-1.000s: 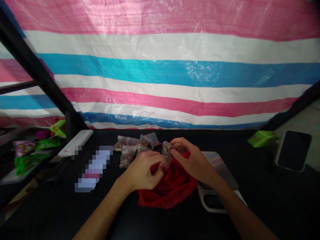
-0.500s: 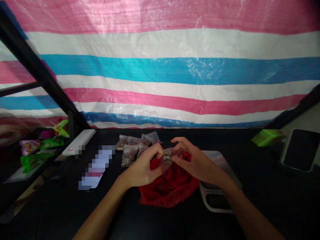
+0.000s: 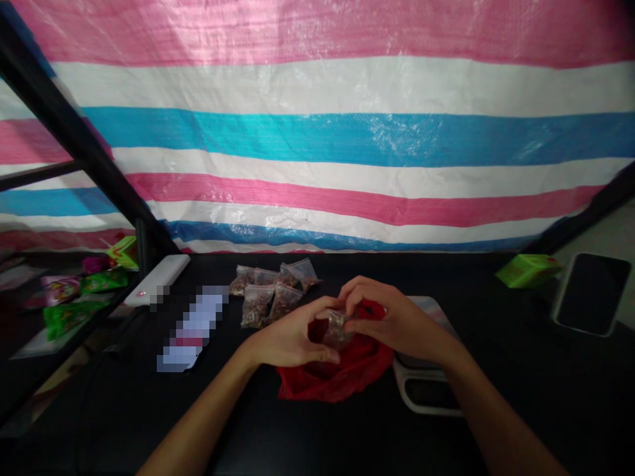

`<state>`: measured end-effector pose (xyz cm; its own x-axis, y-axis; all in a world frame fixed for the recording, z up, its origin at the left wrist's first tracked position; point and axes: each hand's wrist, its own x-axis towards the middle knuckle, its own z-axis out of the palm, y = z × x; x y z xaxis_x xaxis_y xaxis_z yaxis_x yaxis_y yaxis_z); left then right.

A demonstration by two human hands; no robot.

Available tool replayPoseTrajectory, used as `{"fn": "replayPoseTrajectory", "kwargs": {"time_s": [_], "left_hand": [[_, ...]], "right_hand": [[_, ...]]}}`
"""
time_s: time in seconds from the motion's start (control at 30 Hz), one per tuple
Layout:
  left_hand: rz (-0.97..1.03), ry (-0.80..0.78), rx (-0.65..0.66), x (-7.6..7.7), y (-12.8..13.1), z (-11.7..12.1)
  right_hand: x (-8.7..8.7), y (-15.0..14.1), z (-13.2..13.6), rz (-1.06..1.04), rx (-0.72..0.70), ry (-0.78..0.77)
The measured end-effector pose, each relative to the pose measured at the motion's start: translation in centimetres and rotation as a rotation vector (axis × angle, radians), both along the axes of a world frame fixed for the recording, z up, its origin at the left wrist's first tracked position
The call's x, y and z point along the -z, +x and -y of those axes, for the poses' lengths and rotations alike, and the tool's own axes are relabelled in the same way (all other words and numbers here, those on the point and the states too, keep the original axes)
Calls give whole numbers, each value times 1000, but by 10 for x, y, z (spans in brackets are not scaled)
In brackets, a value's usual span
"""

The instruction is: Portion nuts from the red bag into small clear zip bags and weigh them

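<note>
A small clear zip bag (image 3: 338,325) with brownish bits in it is held up between my hands, over a crumpled red plastic bag (image 3: 327,383). My right hand (image 3: 381,314) pinches its right side between thumb and fingers. From the left, my left hand (image 3: 297,337) curves around the bag, fingertips at its top edge and thumb lower down; the exact contact is partly hidden. Several filled zip bags (image 3: 256,307) lie grouped behind my left hand. Under my right forearm is a white digital scale (image 3: 404,383), partly covered by a clear plastic bag (image 3: 436,314).
Left of the hands lie a blurred-out phone (image 3: 191,334) and a white power strip (image 3: 161,277). Colourful snack packets (image 3: 74,317) sit beyond the black frame bar (image 3: 89,155). A green box (image 3: 528,271) and a dark-screened phone (image 3: 592,294) stand at right. A striped tarp (image 3: 317,139) hangs behind.
Both hands have drawn closer together and the zip bag has dropped slightly. My left thumb has shifted right and down, and more of the grouped bags now shows.
</note>
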<state>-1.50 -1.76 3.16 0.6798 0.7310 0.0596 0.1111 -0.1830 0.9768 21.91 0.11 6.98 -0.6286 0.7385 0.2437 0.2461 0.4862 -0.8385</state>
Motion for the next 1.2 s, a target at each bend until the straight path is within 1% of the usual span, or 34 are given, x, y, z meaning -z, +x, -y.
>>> {"fn": "replayPoseTrajectory", "kwargs": {"time_s": [0.13,0.2,0.33,0.43,0.67,0.8,0.87,0.97,1.13,1.2], "left_hand": [[-68,58,-64,5,0,-2],[-78,71,-55,5,0,-3],[-130,143,-1,4,0,-4],[-179,144,0,5,1,-5],[-154,188,-123,7,7,-2],[-170,220,-202,9,9,-3],[-179,242,-220,11,9,-4],[-193,269,-229,13,9,-4],[-169,264,-193,8,10,-2],[-164,263,-181,7,11,-2]], "right_hand": [[2,3,0,13,28,-66],[1,3,1,23,38,-77],[-1,0,4,-2,4,-63],[0,-1,4,-26,-10,-54],[0,0,1,-105,16,50],[-1,-2,1,-131,-12,108],[0,-3,1,-126,-9,132],[3,-3,0,-112,16,131],[8,-5,-1,-99,98,132],[7,-7,0,-51,78,129]]}}
